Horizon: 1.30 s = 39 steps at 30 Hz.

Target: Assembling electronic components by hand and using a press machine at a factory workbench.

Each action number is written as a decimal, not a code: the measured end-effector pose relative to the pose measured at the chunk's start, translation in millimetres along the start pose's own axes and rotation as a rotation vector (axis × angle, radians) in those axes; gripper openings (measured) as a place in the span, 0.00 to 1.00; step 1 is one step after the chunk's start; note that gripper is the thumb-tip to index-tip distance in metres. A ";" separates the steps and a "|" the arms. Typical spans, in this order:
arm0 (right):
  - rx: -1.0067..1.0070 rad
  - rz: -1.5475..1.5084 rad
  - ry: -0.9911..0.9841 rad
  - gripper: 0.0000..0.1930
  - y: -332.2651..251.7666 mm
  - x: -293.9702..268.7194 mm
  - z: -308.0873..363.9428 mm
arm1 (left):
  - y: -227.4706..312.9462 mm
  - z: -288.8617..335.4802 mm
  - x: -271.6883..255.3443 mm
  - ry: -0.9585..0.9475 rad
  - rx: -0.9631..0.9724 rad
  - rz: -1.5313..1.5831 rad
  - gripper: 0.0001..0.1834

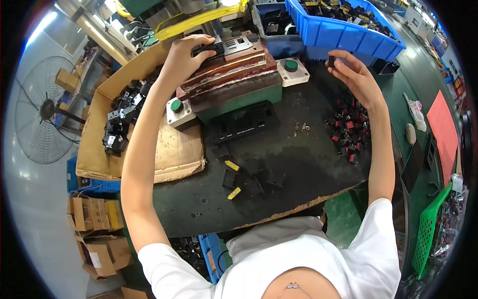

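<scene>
My left hand rests on top of the press fixture, its fingers closed on a small black part next to a metal plate. My right hand is raised at the right of the fixture and pinches a small black component between its fingertips. Below that hand lies a pile of black and red parts on the dark bench mat. Two button boxes with green buttons flank the fixture.
A cardboard tray at the left holds several black parts. A blue bin of parts stands behind. Loose black pieces, some with yellow tabs, lie at the mat's middle. A fan stands far left, a green basket at right.
</scene>
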State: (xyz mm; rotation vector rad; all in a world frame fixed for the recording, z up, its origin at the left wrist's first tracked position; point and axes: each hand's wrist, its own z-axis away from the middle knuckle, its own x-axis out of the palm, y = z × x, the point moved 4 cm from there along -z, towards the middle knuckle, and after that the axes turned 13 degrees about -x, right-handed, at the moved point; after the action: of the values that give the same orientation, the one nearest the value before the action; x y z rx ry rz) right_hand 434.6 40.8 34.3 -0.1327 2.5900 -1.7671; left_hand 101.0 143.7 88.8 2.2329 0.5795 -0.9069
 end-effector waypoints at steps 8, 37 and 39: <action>-0.088 0.151 -0.038 0.17 1.9 -5.6 -1.3 | 2.9 -4.7 -5.9 -0.072 0.020 -0.064 0.15; -0.284 -0.039 -0.253 0.14 -36.4 68.7 21.6 | 119.5 164.0 38.5 -0.601 -0.221 0.141 0.15; -0.324 -0.031 -0.280 0.15 -45.9 77.2 26.5 | 120.5 160.2 32.2 -0.521 -0.252 0.232 0.15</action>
State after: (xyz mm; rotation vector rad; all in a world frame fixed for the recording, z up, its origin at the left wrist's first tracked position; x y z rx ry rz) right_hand 362.2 -6.0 70.7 -0.3919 2.6476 -1.2162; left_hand 123.5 -47.9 25.6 1.7013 0.1752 -1.1631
